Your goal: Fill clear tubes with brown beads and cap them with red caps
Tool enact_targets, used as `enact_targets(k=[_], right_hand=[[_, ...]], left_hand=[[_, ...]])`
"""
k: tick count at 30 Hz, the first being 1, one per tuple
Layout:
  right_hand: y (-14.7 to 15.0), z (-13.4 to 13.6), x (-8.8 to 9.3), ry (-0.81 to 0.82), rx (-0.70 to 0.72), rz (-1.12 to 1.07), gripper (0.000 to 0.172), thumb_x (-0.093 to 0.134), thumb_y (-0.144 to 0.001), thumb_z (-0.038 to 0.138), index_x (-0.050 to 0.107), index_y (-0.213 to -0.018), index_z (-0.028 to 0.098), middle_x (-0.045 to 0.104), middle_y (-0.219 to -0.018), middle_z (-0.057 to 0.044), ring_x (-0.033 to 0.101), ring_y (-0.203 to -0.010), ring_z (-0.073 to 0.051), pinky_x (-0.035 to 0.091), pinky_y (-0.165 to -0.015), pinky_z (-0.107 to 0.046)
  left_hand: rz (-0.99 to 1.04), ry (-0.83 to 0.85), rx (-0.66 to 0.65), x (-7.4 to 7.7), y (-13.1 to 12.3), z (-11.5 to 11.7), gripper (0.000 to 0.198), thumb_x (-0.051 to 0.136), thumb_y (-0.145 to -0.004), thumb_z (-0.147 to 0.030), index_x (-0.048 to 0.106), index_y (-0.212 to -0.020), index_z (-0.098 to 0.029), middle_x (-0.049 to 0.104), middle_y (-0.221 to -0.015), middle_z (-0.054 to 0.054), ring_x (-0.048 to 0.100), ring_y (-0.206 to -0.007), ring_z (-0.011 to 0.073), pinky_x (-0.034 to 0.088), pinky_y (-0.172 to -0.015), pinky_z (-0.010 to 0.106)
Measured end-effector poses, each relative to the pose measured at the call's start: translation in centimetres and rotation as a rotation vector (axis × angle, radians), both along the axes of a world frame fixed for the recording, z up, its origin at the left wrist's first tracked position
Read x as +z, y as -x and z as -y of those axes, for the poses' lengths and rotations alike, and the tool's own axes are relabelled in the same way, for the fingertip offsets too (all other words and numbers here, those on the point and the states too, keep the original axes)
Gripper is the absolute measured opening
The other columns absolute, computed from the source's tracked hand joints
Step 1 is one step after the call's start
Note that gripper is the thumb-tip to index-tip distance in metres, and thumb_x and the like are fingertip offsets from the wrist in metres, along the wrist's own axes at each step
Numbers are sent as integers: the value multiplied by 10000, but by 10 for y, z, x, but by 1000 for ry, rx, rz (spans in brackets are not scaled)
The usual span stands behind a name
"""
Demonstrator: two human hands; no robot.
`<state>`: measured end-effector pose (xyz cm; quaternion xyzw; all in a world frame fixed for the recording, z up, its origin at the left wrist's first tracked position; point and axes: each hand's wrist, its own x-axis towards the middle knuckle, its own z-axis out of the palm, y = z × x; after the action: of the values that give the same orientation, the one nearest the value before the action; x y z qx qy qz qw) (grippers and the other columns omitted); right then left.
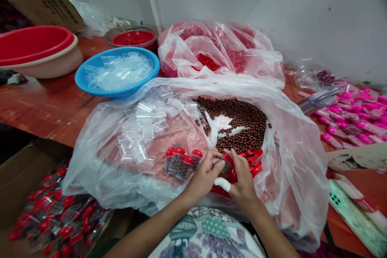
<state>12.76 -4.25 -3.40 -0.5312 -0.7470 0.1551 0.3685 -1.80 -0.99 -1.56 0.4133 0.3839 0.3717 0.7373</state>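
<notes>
My left hand [208, 171] and my right hand [243, 181] meet over the plastic sheet, fingers closed around one small clear container with a red cap [228, 159]. A white wrap covers my right thumb [223, 184]. Just left of my left hand stand several filled containers with red caps [181, 163], dark beads inside. Loose red caps [254, 159] lie beside and under my right hand. Beyond the hands spreads a pile of brown beads [242, 117]. Empty clear containers [145, 125] lie to the left on the same sheet. My fingers partly hide the held container.
A blue basin [154, 70] holds clear plastic pieces. Behind sits a bag of red parts [217, 48]; red and white basins [36, 44] stand at left. Capped containers fill a cardboard box [18, 165] below left. Pink-capped tubes [359, 113] and a phone-like object [353, 209] lie right.
</notes>
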Motion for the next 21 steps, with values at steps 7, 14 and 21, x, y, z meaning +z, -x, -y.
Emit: enact_targets(k=[7, 14, 21], right_hand=[[-6, 0, 1, 7, 57, 42, 907, 642, -769, 324, 58, -1450, 188, 461, -1313, -152, 433, -1160, -294, 436, -912, -504], [-7, -4, 3, 12, 48, 50, 845, 629, -752, 276, 139, -1438, 223, 518, -1257, -130, 495, -1118, -282, 465, -887, -468], [1, 3, -1, 169, -26, -155, 999, 741, -661, 372, 128, -1434, 217, 454, -1331, -150, 496, -1138, -291, 438, -926, -470]], left_hand=[[158, 109, -117, -1, 0, -7, 470, 619, -783, -379, 369, -1141, -204, 574, -720, -26, 515, -601, 85, 351, -580, 196], [150, 87, -25, 4, -10, -3, 421, 591, -813, -336, 385, -1165, -228, 620, -839, 3, 580, -684, 94, 412, -638, 198], [70, 257, 1, 3, -7, -12, 494, 405, -843, -559, 408, -1180, -198, 582, -562, -22, 521, -390, 114, 400, -390, 200]])
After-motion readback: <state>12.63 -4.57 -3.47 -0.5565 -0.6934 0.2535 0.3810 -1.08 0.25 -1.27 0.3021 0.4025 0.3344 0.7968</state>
